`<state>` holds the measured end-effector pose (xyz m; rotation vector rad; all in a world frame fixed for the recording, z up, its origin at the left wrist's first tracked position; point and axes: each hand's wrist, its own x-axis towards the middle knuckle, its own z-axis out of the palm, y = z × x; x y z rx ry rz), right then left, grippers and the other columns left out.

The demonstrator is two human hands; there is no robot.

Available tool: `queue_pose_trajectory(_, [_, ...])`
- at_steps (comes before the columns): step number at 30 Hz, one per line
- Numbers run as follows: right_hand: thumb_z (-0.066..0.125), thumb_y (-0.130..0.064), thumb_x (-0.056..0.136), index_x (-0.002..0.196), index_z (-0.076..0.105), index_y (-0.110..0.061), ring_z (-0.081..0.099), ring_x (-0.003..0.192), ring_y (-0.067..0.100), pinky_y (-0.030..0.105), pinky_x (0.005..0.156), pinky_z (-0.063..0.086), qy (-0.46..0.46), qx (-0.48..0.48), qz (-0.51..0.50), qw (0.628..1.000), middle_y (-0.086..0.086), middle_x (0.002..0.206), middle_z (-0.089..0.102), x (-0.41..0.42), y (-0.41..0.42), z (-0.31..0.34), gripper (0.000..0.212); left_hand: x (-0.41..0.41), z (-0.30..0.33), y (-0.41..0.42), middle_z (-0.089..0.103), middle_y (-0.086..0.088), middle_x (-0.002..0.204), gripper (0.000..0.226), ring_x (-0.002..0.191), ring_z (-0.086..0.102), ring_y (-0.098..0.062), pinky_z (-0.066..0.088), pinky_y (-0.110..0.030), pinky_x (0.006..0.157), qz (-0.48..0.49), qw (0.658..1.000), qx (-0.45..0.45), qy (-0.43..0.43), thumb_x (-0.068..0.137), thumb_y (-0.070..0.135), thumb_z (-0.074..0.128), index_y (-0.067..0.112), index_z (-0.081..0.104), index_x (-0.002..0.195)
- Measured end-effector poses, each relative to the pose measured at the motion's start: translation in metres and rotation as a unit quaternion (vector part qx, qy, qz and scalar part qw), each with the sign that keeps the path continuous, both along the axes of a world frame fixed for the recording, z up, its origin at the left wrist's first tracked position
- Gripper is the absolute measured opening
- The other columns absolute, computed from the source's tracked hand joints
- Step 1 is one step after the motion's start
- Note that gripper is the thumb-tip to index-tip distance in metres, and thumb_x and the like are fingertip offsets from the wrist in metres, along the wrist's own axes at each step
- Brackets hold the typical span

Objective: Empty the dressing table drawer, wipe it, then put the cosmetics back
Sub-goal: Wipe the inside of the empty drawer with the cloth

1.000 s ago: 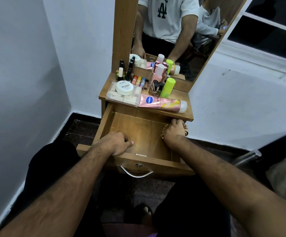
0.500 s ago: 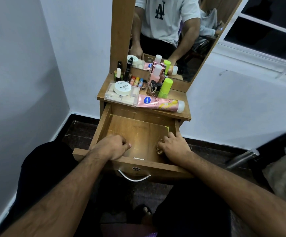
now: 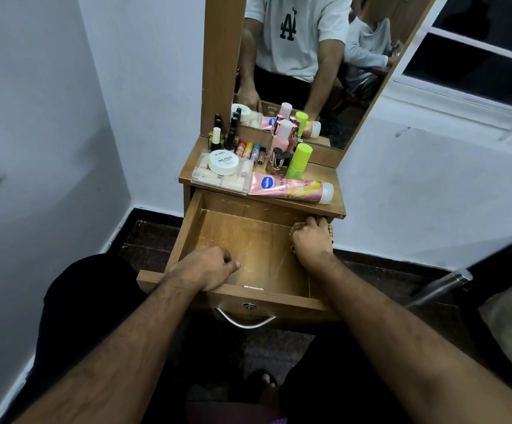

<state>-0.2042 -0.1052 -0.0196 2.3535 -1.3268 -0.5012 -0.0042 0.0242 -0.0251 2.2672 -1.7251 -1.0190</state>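
The drawer (image 3: 248, 240) is pulled far out of the dressing table (image 3: 337, 209) and its wooden floor is bare, with light scratches; only the right back corner is occupied. The cosmetics stand on the table top above, close to its front edge: a pink Vaseline tube (image 3: 288, 188) lies along the edge, beside a clear box (image 3: 218, 179) carrying a white nail polish jar (image 3: 223, 162), with a green bottle (image 3: 300, 160) and small bottles behind, before the mirror (image 3: 325, 56). The left hand (image 3: 208, 267) rests on the drawer's front wall, fingers curled loosely together. The right hand (image 3: 311, 240) presses into the back right corner, fingers closed on what is possibly a cloth (image 3: 329, 231), mostly hidden.
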Motion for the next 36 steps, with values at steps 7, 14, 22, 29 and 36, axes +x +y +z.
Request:
queue_pose_trajectory(7, [0.059, -0.023, 0.095, 0.102, 0.068, -0.015, 0.065, 0.099, 0.026, 0.044, 0.096, 0.048, -0.127, 0.105, -0.05, 0.985, 0.006, 0.104, 0.07, 0.01, 0.017, 0.001, 0.014, -0.001, -0.001, -0.001, 0.059, 0.0, 0.131, 0.047, 0.116, 0.054, -0.017, 0.044, -0.042, 0.103, 0.007, 1.0, -0.009, -0.004, 0.095, 0.054, 0.046, 0.025, 0.061, 0.128])
queue_pose_trajectory(14, [0.05, -0.016, 0.099, 0.114, 0.065, -0.014, 0.058, 0.11, 0.029, 0.042, 0.094, 0.046, -0.15, 0.091, -0.073, 0.982, 0.01, 0.116, 0.066, 0.02, 0.028, -0.006, 0.022, 0.001, 0.002, 0.0, 0.059, -0.001, 0.131, 0.044, 0.117, 0.055, -0.018, 0.045, -0.041, 0.101, 0.025, 0.999, -0.032, 0.003, 0.097, 0.051, 0.046, 0.026, 0.058, 0.13])
queue_pose_trajectory(22, [0.056, -0.015, 0.097, 0.097, 0.068, -0.01, 0.066, 0.092, 0.023, 0.03, 0.076, 0.055, -0.323, 0.162, -0.224, 0.905, 0.005, 0.1, 0.068, 0.017, 0.024, -0.009, 0.013, 0.001, 0.004, -0.001, 0.047, -0.006, 0.146, 0.052, 0.132, 0.046, -0.025, 0.038, -0.043, 0.109, 0.044, 0.998, -0.043, 0.02, 0.1, 0.047, 0.044, 0.021, 0.043, 0.145])
queue_pose_trajectory(29, [0.061, -0.015, 0.09, 0.117, 0.063, -0.008, 0.062, 0.11, 0.03, 0.031, 0.089, 0.049, -0.591, 0.07, -0.357, 0.72, 0.011, 0.117, 0.068, 0.021, 0.015, 0.0, 0.028, 0.012, 0.013, 0.001, 0.054, -0.002, 0.139, 0.045, 0.124, 0.052, -0.019, 0.042, -0.038, 0.106, 0.059, 0.977, -0.206, -0.012, 0.096, 0.043, 0.054, 0.02, 0.055, 0.135])
queue_pose_trajectory(36, [0.061, -0.011, 0.094, 0.115, 0.064, -0.001, 0.064, 0.11, 0.033, 0.03, 0.079, 0.048, -0.659, 0.027, -0.422, 0.622, 0.017, 0.118, 0.068, 0.039, -0.002, 0.001, 0.024, 0.039, 0.005, -0.013, -0.004, -0.011, 0.164, 0.083, 0.151, -0.002, -0.026, 0.009, -0.041, 0.122, 0.042, 0.983, -0.093, -0.156, 0.098, 0.048, 0.046, 0.006, 0.004, 0.155])
